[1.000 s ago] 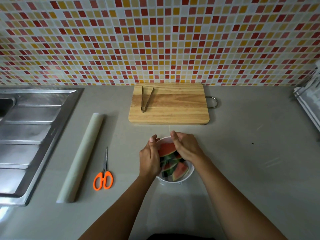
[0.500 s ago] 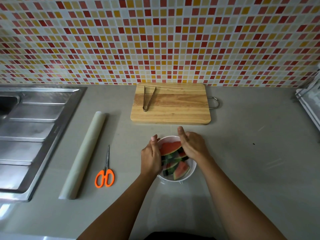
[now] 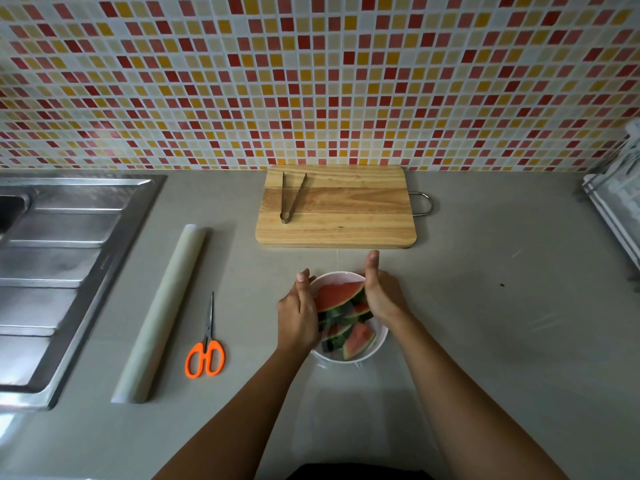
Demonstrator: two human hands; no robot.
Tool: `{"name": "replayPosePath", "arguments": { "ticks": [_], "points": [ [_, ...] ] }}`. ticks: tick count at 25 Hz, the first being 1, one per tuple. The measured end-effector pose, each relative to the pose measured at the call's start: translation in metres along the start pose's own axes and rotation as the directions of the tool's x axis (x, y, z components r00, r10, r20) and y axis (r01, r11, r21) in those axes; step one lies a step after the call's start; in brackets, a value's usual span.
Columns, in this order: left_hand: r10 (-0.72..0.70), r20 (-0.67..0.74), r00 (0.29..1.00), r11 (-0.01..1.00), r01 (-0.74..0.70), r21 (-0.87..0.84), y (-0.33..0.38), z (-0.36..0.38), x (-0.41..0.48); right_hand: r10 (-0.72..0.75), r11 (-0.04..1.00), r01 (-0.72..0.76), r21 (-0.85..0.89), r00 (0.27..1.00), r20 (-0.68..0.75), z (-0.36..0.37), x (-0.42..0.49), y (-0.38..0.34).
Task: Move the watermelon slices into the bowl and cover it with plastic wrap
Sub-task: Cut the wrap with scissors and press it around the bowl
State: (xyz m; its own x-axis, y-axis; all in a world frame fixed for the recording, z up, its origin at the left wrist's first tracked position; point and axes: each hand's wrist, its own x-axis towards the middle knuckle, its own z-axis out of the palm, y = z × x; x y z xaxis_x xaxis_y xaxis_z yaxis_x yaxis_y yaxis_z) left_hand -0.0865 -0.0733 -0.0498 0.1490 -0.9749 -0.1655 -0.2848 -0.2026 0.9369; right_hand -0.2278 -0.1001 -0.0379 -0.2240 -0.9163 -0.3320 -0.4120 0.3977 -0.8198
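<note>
Two flat grips bracket the white bowl (image 3: 378, 344): the left hand (image 3: 298, 308) and right hand (image 3: 381, 296) press straight fingers against its opposite sides, pinching nothing. Watermelon slices (image 3: 337, 295) fill the bowl on the grey surface (image 3: 491, 341), near the cutting board (image 3: 346, 216). The plastic wrap roll (image 3: 162, 313) and scissors (image 3: 206, 351) lie to the left.

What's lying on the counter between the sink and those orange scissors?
The roll of plastic wrap lies there, between the sink and the scissors, touching neither; the head view shows it.
</note>
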Motion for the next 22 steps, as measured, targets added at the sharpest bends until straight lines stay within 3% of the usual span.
{"name": "replayPosePath", "arguments": {
  "ticks": [3, 5, 8, 13, 16, 18, 20, 22],
  "points": [
    [-0.009, 0.052, 0.999, 0.998, 0.012, -0.055, 0.001, -0.010, 0.001, 0.017, 0.979, 0.023, 0.202, 0.981, -0.194, -0.020, 0.003, 0.002],
    [-0.007, 0.089, 0.996, 0.998, 0.013, -0.069, 0.000, -0.019, 0.004, 0.080, 0.976, -0.026, 0.217, 0.967, -0.242, -0.040, 0.003, 0.003],
    [-0.025, 0.153, 0.988, 0.997, 0.035, -0.062, 0.001, -0.027, 0.006, 0.198, 0.971, -0.186, 0.150, 0.978, -0.070, -0.052, -0.010, 0.001],
    [-0.059, 0.128, 0.990, 0.992, 0.073, -0.102, 0.007, -0.026, 0.000, 0.227, 0.917, -0.251, 0.310, 0.968, 0.111, -0.048, -0.010, -0.006],
    [-0.098, 0.094, 0.991, 0.984, 0.111, -0.143, 0.004, -0.025, -0.003, 0.114, 0.849, -0.172, 0.499, 0.983, 0.146, -0.043, -0.004, -0.015],
    [-0.110, 0.025, 0.994, 0.987, 0.113, -0.114, 0.003, -0.025, -0.006, -0.005, 0.794, -0.033, 0.607, 0.998, 0.061, -0.038, -0.003, -0.014],
    [-0.056, -0.056, 0.997, 0.998, 0.054, -0.031, 0.002, -0.025, -0.006, -0.053, 0.806, 0.065, 0.588, 0.998, -0.037, -0.033, -0.002, -0.006],
    [0.006, -0.028, 1.000, 0.999, -0.007, -0.033, 0.003, -0.024, -0.004, -0.071, 0.821, 0.074, 0.566, 0.997, -0.028, -0.026, -0.002, 0.002]
  ]
}}
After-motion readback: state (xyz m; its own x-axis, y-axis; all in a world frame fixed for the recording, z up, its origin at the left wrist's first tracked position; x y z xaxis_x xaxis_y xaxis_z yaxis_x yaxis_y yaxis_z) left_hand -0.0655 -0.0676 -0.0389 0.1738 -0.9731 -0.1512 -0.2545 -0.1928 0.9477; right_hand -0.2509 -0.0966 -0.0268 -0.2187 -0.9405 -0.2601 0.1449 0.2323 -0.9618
